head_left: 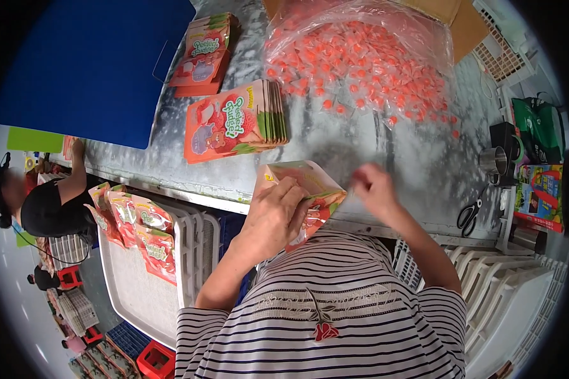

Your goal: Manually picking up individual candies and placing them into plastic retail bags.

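My left hand [273, 215] is closed round a pink and green stand-up candy pouch [310, 180], held tilted in front of my chest at the table's near edge. The pouch's upper end spreads apart toward my right hand [378, 192]. That hand hovers just right of the pouch with its fingers drawn together; a reddish blur shows at the fingertips, too smeared to make out. Beyond both hands, individually wrapped red candies [360, 69] spill from a large clear plastic bag [417, 28]. A stack of flat pouches [224, 123] lies left of them, and another stack [202, 54] behind it.
Filled pouches [139, 224] rest on a white tray stack [126, 297] at my left. A blue panel [95, 63] covers the far left. Black scissors [469, 218] and a metal cup [492, 161] sit at the right edge. A co-worker [50, 202] works at the left.
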The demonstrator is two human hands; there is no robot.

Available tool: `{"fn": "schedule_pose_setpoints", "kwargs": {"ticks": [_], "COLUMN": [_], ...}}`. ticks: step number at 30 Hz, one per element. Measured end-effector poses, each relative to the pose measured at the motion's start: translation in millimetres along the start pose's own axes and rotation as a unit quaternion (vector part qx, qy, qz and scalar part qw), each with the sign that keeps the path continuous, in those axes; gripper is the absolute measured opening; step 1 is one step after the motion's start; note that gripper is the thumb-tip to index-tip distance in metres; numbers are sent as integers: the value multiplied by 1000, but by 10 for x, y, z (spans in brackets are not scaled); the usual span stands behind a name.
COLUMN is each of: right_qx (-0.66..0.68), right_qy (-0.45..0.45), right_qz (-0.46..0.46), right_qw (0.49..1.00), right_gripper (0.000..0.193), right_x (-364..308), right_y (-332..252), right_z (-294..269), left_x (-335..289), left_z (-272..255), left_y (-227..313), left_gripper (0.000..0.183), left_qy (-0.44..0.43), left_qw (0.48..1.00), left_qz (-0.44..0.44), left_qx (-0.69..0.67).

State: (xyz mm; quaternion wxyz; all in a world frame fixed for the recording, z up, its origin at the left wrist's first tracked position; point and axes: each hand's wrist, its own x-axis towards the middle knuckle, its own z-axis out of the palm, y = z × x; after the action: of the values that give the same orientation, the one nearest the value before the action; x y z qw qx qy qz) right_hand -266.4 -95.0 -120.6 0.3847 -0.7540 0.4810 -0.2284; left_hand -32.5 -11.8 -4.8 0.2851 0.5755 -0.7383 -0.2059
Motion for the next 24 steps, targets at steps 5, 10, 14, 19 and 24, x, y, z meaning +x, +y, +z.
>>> {"fn": "schedule_pose_setpoints", "kwargs": {"ticks": [5,10,14,19,24], "right_qx": [307,13,2,180,-228], "right_qy": [27,-90,-202,-36,134], "right_qz": [-71,-227,-231,-44,-85], "right_qw": [949,970,952,982,961], "right_gripper": [7,4,15,25,44], "right_x": [199,137,170,696,1364], "right_y": [-1024,-1120,-1088,-585,410], "right_z": [-320,-236,-204,-328,-556], "left_x": [-19,-51,-85,-92,-112], "left_z": [103,129,136,79,81], "left_y": [69,117,104,61,67], "left_gripper": [16,20,21,16,12], "left_qy": [-12,-34,-9,-1,22], "left_qw": [999,998,999,1000,1000], "left_qz": [32,42,44,7,-6], "left_qx": [11,12,-8,-7,-5]}}
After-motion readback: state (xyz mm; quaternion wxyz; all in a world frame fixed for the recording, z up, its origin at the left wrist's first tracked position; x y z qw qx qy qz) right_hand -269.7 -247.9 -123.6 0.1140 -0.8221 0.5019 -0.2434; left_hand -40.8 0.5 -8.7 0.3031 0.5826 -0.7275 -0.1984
